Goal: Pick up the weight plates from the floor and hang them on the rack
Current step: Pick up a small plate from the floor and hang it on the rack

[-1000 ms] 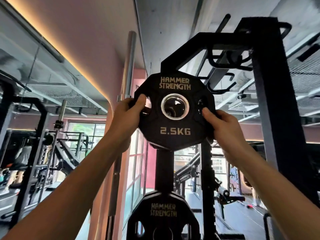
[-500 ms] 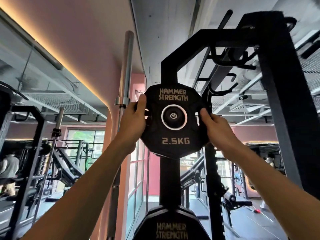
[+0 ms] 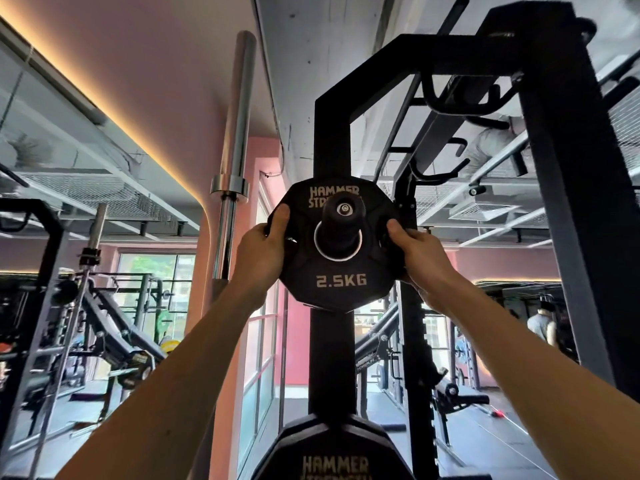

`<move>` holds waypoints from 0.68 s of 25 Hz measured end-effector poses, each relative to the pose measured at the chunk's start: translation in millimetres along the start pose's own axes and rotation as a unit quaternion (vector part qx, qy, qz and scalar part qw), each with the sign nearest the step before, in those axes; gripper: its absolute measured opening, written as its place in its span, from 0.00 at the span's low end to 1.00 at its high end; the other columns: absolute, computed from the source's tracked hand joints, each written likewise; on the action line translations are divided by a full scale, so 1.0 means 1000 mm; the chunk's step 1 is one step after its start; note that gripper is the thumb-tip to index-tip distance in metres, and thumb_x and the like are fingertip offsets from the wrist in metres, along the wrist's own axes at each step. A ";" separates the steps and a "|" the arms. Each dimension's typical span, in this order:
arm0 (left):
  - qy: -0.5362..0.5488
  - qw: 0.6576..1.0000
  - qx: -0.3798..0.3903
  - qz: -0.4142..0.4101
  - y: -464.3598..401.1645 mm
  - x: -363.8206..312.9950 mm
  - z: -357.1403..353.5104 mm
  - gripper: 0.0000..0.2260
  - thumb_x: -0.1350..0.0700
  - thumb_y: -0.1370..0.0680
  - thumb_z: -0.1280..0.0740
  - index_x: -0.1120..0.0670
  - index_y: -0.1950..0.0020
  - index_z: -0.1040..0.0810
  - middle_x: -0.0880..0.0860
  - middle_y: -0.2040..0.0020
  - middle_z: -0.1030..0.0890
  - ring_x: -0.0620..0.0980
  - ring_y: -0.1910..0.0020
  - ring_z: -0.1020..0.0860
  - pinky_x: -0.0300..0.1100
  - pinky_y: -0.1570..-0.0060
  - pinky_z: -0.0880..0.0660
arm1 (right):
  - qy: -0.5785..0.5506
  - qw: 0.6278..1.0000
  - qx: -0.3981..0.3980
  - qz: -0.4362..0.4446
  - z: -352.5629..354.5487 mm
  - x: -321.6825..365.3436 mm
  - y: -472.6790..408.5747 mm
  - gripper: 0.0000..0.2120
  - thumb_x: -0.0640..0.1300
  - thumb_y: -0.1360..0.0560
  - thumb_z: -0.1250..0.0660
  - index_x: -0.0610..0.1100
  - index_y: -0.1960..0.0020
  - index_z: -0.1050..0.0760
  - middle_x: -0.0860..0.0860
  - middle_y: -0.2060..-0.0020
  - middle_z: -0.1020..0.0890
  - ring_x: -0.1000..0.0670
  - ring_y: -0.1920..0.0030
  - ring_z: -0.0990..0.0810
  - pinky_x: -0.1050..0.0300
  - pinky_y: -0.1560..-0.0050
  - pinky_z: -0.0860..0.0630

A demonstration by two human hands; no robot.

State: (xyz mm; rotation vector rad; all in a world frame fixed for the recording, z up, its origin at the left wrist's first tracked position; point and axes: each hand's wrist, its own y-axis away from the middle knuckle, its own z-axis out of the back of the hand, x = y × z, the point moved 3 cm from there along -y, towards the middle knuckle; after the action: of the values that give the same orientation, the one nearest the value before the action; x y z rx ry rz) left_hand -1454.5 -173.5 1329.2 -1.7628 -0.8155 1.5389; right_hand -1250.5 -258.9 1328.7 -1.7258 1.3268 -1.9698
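2.5 kg plate (image 3: 337,282) threaded on rack peg (image 3: 341,221), peg end poking toward camera through centre hole. Left hand (image 3: 265,252) and right hand (image 3: 420,254) gripping opposite rims, equally near. Remaining travel probably straight along peg axis toward upright (image 3: 330,358).

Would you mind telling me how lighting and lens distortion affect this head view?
Head view: wide-angle bending bows the black rack and chrome barbell; a warm light strip glows along the ceiling; bright windows backlight the gym, yet the 2.5KG plate lettering stays legible.
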 end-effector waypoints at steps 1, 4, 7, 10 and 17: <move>-0.003 1.000 0.001 -0.007 -0.003 0.004 -0.001 0.21 0.38 0.19 0.42 0.53 0.54 0.19 0.50 0.58 0.17 0.46 0.59 0.20 0.38 0.62 0.28 | -0.005 1.000 0.000 -0.001 0.000 -0.004 -0.002 0.11 0.50 0.19 0.36 0.44 0.53 0.21 0.41 0.50 0.15 0.45 0.52 0.16 0.44 0.43 0.20; -0.008 1.000 0.006 -0.027 -0.010 0.013 -0.003 0.21 0.38 0.19 0.43 0.53 0.51 0.19 0.50 0.56 0.17 0.46 0.57 0.19 0.38 0.60 0.27 | -0.018 1.000 0.003 0.002 0.001 -0.013 -0.008 0.11 0.50 0.20 0.36 0.44 0.52 0.21 0.43 0.52 0.15 0.46 0.53 0.16 0.45 0.44 0.20; 0.008 0.999 0.009 -0.030 -0.010 0.018 -0.007 0.20 0.39 0.18 0.43 0.52 0.51 0.20 0.50 0.55 0.17 0.46 0.56 0.19 0.38 0.58 0.25 | -0.025 1.000 0.005 0.014 0.000 -0.018 -0.009 0.11 0.52 0.20 0.36 0.46 0.51 0.21 0.43 0.50 0.15 0.46 0.52 0.15 0.50 0.47 0.19; 0.020 0.999 0.026 -0.018 -0.008 0.025 -0.008 0.17 0.40 0.19 0.42 0.52 0.46 0.22 0.50 0.51 0.18 0.46 0.52 0.19 0.38 0.55 0.24 | -0.041 0.999 0.016 0.030 0.000 -0.024 0.000 0.10 0.53 0.19 0.38 0.49 0.48 0.22 0.48 0.49 0.15 0.52 0.52 0.15 0.59 0.56 0.19; -0.035 0.999 0.025 0.002 0.046 0.051 0.013 0.11 0.46 0.19 0.38 0.49 0.39 0.28 0.52 0.55 0.18 0.48 0.59 0.17 0.47 0.57 0.20 | -0.003 0.999 -0.010 0.030 0.015 -0.042 0.056 0.17 0.57 0.20 0.39 0.44 0.51 0.22 0.48 0.57 0.15 0.49 0.54 0.15 0.47 0.45 0.19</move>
State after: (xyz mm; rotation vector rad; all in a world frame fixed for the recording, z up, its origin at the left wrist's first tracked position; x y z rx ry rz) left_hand -1459.9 -158.9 1261.4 -1.6832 -0.8025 1.6177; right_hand -1247.0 -270.5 1258.4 -1.6795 1.3842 -1.9231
